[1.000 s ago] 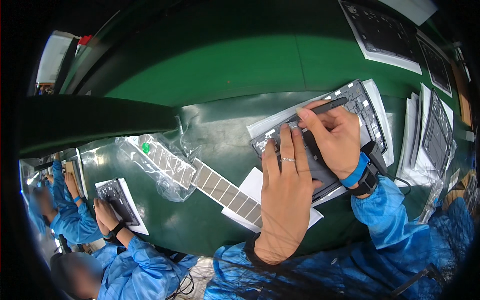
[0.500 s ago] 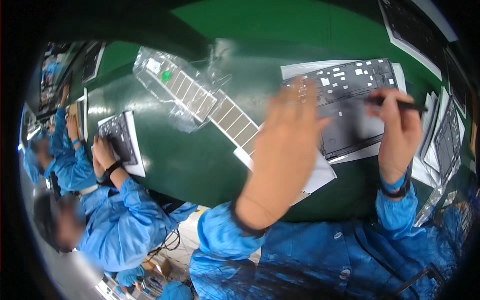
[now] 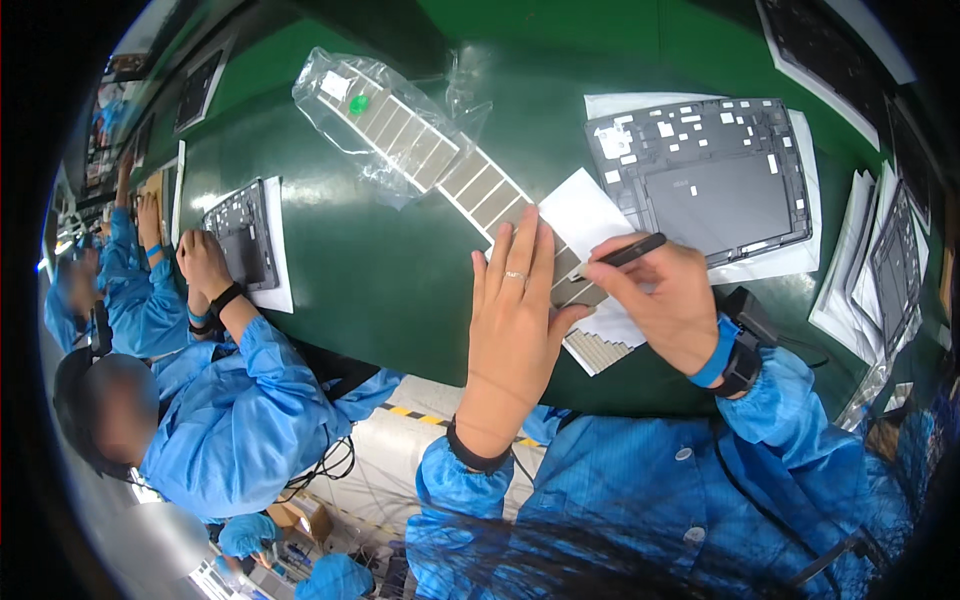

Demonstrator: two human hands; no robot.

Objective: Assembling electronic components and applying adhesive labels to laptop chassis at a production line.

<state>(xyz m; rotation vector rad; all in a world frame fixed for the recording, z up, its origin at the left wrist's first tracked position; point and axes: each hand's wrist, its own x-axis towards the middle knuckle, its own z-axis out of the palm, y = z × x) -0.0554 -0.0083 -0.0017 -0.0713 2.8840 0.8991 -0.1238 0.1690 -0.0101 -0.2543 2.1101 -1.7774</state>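
Note:
My left hand (image 3: pixel 512 335) lies flat, fingers stretched out, on a long strip of grey rectangular stickers (image 3: pixel 487 192). My right hand (image 3: pixel 675 300) pinches black tweezers (image 3: pixel 636 250), whose tip is down at the near end of the strip, beside my left thumb. White paper (image 3: pixel 580 205) shows under the strip, with a sheet of small beige pieces (image 3: pixel 600 353) at its near edge. A black tablet-like panel (image 3: pixel 715 205) with many white patches lies on white sheets beyond my right hand.
A clear plastic bag (image 3: pixel 385 125) with a green dot covers the strip's far end. More black panels (image 3: pixel 895 270) lie on paper at the right. On the left, a co-worker's hands (image 3: pixel 205 268) are at another panel (image 3: pixel 240 240) on the green table (image 3: pixel 350 320).
Both hands have come away from the black panel to the sticker strip. My left hand has lowered flat onto it; my right hand has brought the tweezers left and nearer to me.

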